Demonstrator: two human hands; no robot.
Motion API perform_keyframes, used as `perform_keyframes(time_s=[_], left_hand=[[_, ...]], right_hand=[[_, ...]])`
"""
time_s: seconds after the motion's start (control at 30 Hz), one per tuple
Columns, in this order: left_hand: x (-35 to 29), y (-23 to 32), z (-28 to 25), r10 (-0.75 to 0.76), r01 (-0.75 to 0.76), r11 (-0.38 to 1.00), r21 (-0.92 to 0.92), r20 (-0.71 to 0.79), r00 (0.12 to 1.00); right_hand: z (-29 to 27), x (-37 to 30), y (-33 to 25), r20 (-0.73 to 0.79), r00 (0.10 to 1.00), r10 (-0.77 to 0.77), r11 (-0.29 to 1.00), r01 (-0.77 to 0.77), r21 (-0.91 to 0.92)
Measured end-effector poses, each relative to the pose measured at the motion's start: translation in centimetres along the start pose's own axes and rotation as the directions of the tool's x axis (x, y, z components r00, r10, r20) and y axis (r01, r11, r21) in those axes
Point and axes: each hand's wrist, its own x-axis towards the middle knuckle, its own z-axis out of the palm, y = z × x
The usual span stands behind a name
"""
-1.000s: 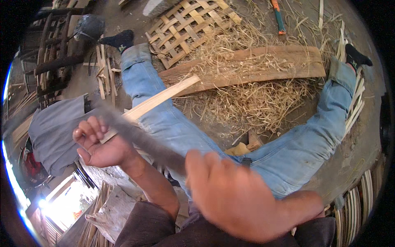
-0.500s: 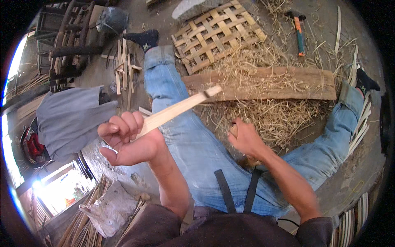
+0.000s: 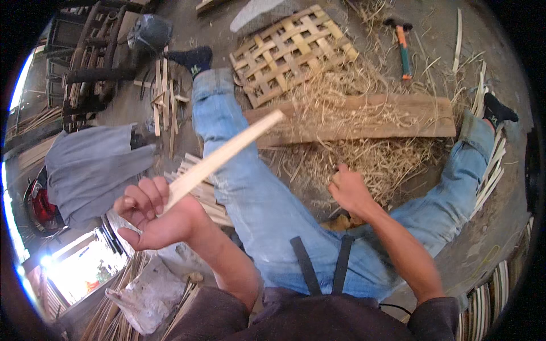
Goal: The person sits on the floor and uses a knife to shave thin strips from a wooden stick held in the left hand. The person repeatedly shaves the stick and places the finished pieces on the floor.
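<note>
My left hand (image 3: 168,216) is closed on a pale, flat bamboo strip (image 3: 227,154), raised above my left thigh. The strip slants up and to the right, its far end over the edge of a wooden board (image 3: 409,116). Over the shavings in front of my lap, my right hand (image 3: 354,190) is closed, knuckles up; what it grips, if anything, is hidden. Beneath that wrist a yellow-brown object (image 3: 339,223) shows only in part. Several more pale strips (image 3: 207,202) lie beside my left thigh.
Curly shavings (image 3: 392,165) cover the board and floor between my legs. Beyond lie a woven bamboo panel (image 3: 293,54) and a hammer (image 3: 402,51). A grey cloth (image 3: 94,170) hangs at left, near a whitish plastic bag (image 3: 145,295). Strips (image 3: 492,176) lie past my right leg.
My left hand has moved left with the bamboo strip, drawing its far end back. My right hand has shifted slightly right. The view has turned a little, showing more strips beside my left thigh.
</note>
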Motion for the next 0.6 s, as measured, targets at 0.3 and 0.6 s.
perform_keyframes(time_s=[0.3, 0.6], left_hand=[[-0.4, -1.0, 0.6, 0.000, 0.063, 0.954, 0.291, -0.213, 0.977], [0.2, -1.2, 2.8, 0.024, 0.059, 0.951, 0.303, -0.265, 0.964]], right_hand=[[-10.4, -13.1, -18.6, 0.114, 0.959, -0.259, 0.864, 0.283, -0.416], [1.6, -2.9, -9.5, -0.019, 0.986, -0.166, 0.975, 0.167, 0.148]])
